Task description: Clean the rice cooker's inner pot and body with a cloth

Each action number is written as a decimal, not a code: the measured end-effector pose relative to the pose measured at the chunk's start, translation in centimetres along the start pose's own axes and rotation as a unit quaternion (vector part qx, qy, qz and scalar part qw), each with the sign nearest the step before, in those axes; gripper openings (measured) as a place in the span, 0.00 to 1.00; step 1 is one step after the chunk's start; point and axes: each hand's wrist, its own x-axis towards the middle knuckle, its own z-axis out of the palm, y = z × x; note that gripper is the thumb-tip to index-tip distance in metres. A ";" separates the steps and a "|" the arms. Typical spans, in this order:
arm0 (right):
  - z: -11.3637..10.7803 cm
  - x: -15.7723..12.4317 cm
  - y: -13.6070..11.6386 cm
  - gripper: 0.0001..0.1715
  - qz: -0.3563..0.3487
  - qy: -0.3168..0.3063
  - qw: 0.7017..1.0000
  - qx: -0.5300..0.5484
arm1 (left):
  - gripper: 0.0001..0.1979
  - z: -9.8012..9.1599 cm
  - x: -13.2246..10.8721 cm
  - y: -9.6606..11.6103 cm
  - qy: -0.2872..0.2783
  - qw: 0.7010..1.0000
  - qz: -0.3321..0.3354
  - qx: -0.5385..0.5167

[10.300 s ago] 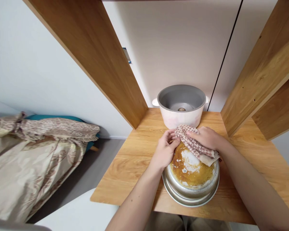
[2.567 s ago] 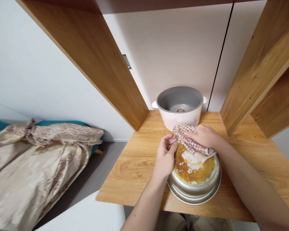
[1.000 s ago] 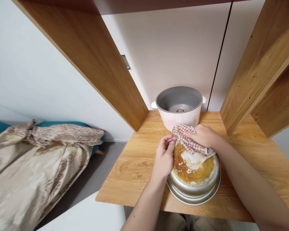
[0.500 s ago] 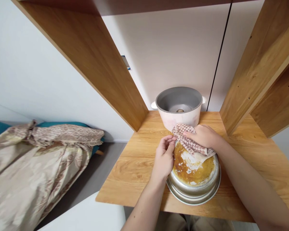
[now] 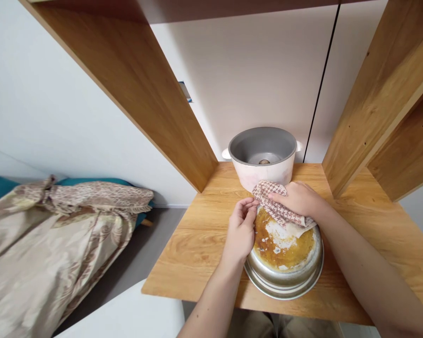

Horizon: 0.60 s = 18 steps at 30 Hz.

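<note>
A metal pot [image 5: 285, 281] lies upside down near the table's front edge, its bottom stained yellow-brown with whitish patches. My right hand [image 5: 298, 199] is closed on a brown-and-white patterned cloth [image 5: 278, 209], which is pressed flat against the far part of the pot's bottom. At the pot's left side is my left hand [image 5: 241, 227], its fingers curled and closed against the pot's edge, beside the cloth's left end. Its fingertips are partly hidden. Just behind the cloth stands a white cooker body [image 5: 261, 174] with a grey inside and two side handles.
The wooden tabletop [image 5: 183, 249] sits between upright wooden panels [image 5: 137, 94], with a pale wall behind. A white surface [image 5: 134, 314] juts in at the front left. Further left, a patterned cloth cover [image 5: 66, 249] drapes over something teal.
</note>
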 end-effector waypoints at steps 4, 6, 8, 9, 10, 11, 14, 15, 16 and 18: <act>-0.1 0.4 1.0 0.40 -0.030 -0.070 0.992 0.103 | 0.18 -0.1 0.0 0.0 -0.002 1.000 0.005 0.006; -0.2 0.5 1.2 0.39 -0.036 -0.078 0.989 0.120 | 0.18 -0.1 0.0 0.1 -0.003 1.000 0.007 0.009; -0.3 0.5 1.0 0.40 -0.017 -0.063 0.993 0.101 | 0.18 -0.1 -0.1 0.1 -0.001 1.000 0.005 0.009; -0.3 0.5 0.8 0.41 -0.002 -0.049 0.995 0.082 | 0.19 -0.1 -0.1 0.1 0.000 1.000 0.004 0.008; -0.3 0.4 0.6 0.42 0.012 -0.032 0.998 0.060 | 0.19 -0.1 0.0 0.1 0.001 1.000 0.003 0.007; -0.3 0.4 0.4 0.43 0.022 -0.016 0.999 0.038 | 0.18 -0.1 0.0 0.1 0.002 1.000 0.003 0.007; -0.3 0.2 0.0 0.46 0.035 0.014 0.999 -0.003 | 0.18 0.0 0.0 0.1 0.002 1.000 0.005 0.008; -0.2 0.2 0.0 0.46 0.037 0.013 0.999 -0.003 | 0.18 0.0 0.0 0.1 0.001 1.000 0.005 0.008; -0.2 0.2 0.1 0.45 0.037 0.008 0.999 0.005 | 0.18 0.0 0.0 0.1 0.001 1.000 0.005 0.008; -0.1 0.2 0.4 0.43 0.020 -0.017 0.999 0.042 | 0.18 0.0 0.0 0.1 0.002 1.000 0.005 0.008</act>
